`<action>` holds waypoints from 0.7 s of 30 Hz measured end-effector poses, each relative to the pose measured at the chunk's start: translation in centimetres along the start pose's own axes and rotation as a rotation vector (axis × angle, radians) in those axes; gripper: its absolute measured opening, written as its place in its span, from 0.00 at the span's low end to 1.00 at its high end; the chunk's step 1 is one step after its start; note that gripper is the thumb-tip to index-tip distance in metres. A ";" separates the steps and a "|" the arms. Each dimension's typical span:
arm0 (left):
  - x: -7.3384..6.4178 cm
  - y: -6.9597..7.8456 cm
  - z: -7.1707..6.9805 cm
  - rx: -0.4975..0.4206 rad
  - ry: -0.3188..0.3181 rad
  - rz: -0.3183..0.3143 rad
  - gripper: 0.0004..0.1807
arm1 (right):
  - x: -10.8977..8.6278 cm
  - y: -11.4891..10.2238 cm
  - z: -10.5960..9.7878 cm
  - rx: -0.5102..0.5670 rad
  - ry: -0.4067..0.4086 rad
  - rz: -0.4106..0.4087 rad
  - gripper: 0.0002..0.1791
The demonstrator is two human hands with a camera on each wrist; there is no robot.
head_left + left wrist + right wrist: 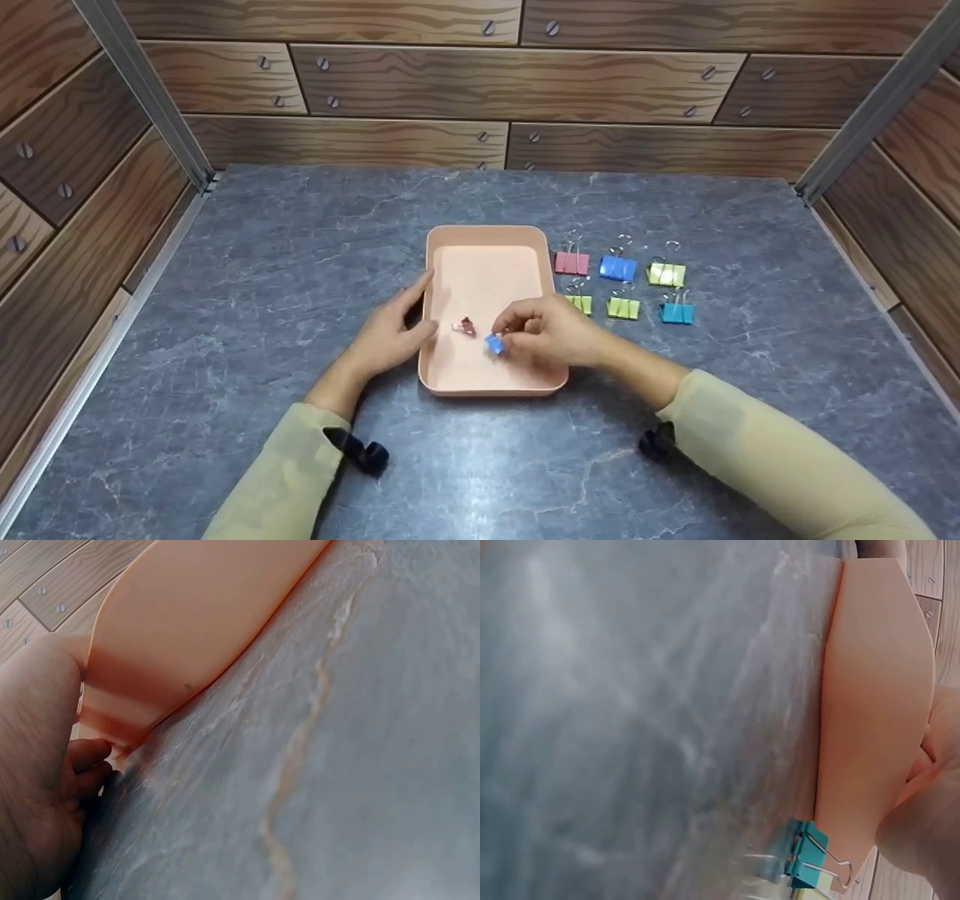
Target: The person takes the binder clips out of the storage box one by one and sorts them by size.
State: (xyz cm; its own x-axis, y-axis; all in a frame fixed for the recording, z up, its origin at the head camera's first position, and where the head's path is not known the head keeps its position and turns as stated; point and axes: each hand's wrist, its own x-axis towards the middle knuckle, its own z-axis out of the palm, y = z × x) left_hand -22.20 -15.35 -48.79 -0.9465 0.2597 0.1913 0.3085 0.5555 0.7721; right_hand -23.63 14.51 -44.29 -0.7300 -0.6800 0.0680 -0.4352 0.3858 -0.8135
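In the head view a peach-pink tray point(487, 391) lies with its long sides running away from me. My left hand point(390, 334) grips its left wall, thumb over the rim and fingers along the outside; the left wrist view shows this hand point(37, 765) against the tray wall point(195, 607). Over the tray's near right part, my right hand point(555, 330) pinches a small blue binder clip point(493, 344) between thumb and fingertips. A dark red binder clip point(466, 326) lies on the tray floor, left of the blue one.
Right of the tray, binder clips stand in two rows: pink point(571, 263), blue point(617, 268) and yellow-green point(666, 274) behind, then two smaller yellow-green ones point(623, 307) and a teal one point(676, 313) in front. Wood-patterned walls point(517, 82) enclose the grey marbled table point(322, 217).
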 end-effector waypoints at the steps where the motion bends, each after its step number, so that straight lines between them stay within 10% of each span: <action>1: 0.0 0.0 0.0 -0.001 -0.002 0.001 0.43 | 0.0 0.0 -0.1 0.004 0.007 0.003 0.07; 21: 0.0 0.0 -0.2 -0.008 -0.011 -0.014 0.44 | -2.8 -1.3 -6.0 -0.056 0.180 -0.057 0.05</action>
State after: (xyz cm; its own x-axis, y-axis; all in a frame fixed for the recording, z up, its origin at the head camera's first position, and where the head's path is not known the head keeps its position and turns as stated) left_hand -22.17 -15.49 -48.68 -0.9496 0.2608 0.1742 0.2948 0.5526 0.7796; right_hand -24.17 19.65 -39.94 -0.7840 -0.5808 0.2193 -0.5031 0.3874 -0.7726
